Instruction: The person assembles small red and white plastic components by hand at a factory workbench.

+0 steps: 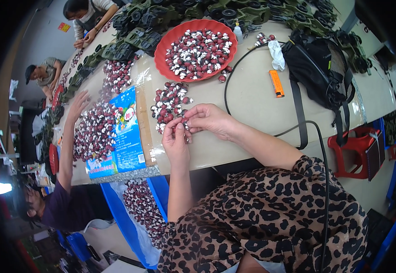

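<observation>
My left hand (176, 141) and my right hand (210, 119) meet over the near edge of the covered table (252, 104). Together they pinch a small dark red and white toy piece (183, 123) between their fingertips. Just beyond my fingers lies a loose pile of the same small pieces (170, 103). Farther back stands a round red tray (161, 54) filled with several more of them.
A co-worker's hand (77, 105) on my left reaches into another pile (95, 132) beside a blue printed bag (127, 136). A black backpack (321, 73), an orange lighter (276, 83), a black cable (227, 86) and green toy vehicles (143, 38) lie about. A blue crate (125, 218) of pieces sits under the table.
</observation>
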`<action>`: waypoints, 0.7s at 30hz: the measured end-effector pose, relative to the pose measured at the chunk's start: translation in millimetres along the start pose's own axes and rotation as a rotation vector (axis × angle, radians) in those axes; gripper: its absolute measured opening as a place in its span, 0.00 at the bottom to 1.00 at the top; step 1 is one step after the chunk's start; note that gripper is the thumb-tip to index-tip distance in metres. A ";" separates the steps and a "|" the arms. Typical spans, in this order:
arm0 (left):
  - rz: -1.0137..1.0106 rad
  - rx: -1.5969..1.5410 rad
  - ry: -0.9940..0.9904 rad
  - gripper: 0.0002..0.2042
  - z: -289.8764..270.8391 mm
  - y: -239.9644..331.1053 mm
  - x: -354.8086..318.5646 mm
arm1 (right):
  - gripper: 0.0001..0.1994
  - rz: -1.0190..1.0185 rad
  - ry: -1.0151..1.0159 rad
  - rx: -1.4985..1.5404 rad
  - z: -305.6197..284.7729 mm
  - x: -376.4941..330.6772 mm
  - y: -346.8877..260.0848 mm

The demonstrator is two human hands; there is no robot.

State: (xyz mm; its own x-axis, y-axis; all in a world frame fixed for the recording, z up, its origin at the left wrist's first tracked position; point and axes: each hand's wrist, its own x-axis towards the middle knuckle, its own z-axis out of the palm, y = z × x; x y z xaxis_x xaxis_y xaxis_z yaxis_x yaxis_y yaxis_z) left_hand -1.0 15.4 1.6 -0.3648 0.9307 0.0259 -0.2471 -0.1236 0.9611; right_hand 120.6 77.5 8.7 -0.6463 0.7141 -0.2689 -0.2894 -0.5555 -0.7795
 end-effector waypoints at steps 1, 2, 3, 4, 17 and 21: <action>-0.007 -0.003 -0.024 0.07 -0.2 0.2 0.5 | 0.13 -0.023 0.006 -0.001 -0.2 0.0 -0.3; -0.013 -0.005 -0.046 0.07 -1.2 0.0 0.7 | 0.13 -0.012 -0.005 -0.015 0.1 0.1 -0.3; -0.007 -0.015 -0.026 0.07 -3.4 -0.8 1.5 | 0.12 -0.041 0.018 -0.052 0.8 0.7 -0.5; -0.008 -0.009 -0.058 0.07 -6.5 -2.2 2.7 | 0.12 -0.071 0.039 -0.089 1.7 1.3 -1.0; -0.037 0.037 -0.046 0.05 -6.7 -3.6 1.4 | 0.12 -0.053 0.073 -0.096 3.9 0.2 -3.8; -0.026 0.049 -0.036 0.05 -4.1 -3.2 1.1 | 0.12 -0.051 0.058 -0.066 2.2 0.5 -4.5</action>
State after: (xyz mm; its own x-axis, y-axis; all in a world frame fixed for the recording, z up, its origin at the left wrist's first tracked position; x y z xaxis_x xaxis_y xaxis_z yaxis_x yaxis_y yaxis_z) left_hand -4.3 15.5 -2.7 -0.3263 0.9452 0.0100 -0.2117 -0.0834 0.9738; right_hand 120.0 79.5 13.4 -0.5896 0.7651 -0.2590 -0.2720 -0.4900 -0.8282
